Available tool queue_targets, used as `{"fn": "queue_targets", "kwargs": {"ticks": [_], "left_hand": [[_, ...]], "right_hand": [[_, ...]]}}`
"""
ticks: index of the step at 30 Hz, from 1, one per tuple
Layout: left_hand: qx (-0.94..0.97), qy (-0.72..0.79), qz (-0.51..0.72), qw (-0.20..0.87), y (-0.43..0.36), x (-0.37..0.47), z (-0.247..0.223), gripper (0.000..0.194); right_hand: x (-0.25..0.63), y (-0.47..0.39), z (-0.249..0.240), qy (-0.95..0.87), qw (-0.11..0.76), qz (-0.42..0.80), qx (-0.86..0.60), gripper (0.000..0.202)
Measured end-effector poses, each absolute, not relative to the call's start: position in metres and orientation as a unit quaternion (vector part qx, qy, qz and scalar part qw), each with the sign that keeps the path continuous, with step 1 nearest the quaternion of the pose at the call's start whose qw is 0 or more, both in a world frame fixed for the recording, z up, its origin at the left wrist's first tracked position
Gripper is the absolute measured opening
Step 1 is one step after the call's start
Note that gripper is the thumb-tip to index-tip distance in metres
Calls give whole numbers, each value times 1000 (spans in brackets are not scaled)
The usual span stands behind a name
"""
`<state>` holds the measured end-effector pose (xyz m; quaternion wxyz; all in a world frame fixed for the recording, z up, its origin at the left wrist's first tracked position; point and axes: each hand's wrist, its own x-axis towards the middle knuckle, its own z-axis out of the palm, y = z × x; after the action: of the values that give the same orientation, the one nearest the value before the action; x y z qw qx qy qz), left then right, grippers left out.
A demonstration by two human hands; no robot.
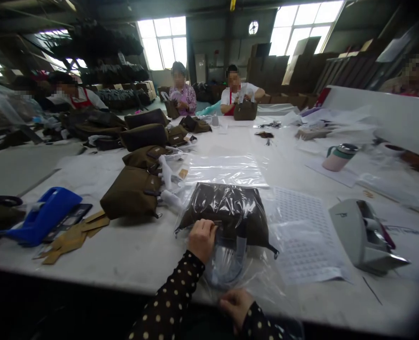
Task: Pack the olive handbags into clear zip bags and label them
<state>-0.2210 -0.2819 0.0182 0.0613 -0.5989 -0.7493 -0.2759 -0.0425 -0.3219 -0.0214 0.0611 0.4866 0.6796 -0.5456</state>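
Note:
A dark brown handbag (223,208) lies inside a clear plastic bag (262,269), its wrapped handle (239,257) turned toward the table's front edge. On the handbag's lower left part rests my left hand (202,240), fingers together and bent over the plastic; whether it grips anything is hidden. Near the front edge, my right hand (236,304) is closed in a pinch on the plastic bag's near end. Just beyond the handbag is a stack of flat clear bags (226,171).
Brown handbags (129,191) line the left side, near a blue tape dispenser (49,215) and cardboard tags (72,236). To the right are label sheets (304,231), a grey tape dispenser (361,236) and a tumbler (338,158). Several people sit beyond the table.

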Motion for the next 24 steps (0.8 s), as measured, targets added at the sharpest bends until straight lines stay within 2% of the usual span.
{"fn": "queue_targets", "kwargs": {"ticks": [6,10,12,14,16,17,20,24], "left_hand": [[-573,-763,-284,99,-293,-185,-9,43],[-591,-753,-271,106,-289,-186,-16,45],[-595,-746,-280,108,-285,-189,-20,49],[-600,-733,-301,109,-280,-192,-23,54],[-605,-723,-318,105,-278,-194,-26,56],[-607,-719,-322,101,-278,-194,-26,56],[-613,-715,-323,95,-278,-195,-26,56],[-599,-722,-328,108,-276,-196,-29,56]], "right_hand": [[-33,-322,-8,695,69,-597,395,28],[24,-296,5,706,1,-640,302,32],[74,-263,16,657,-82,-667,342,28],[135,-220,32,574,-228,-627,475,36],[198,-174,50,495,-425,-428,625,49],[225,-152,58,473,-452,-379,654,55],[278,-97,68,448,-435,-328,709,62],[286,-56,55,465,-328,-330,753,46]]}}
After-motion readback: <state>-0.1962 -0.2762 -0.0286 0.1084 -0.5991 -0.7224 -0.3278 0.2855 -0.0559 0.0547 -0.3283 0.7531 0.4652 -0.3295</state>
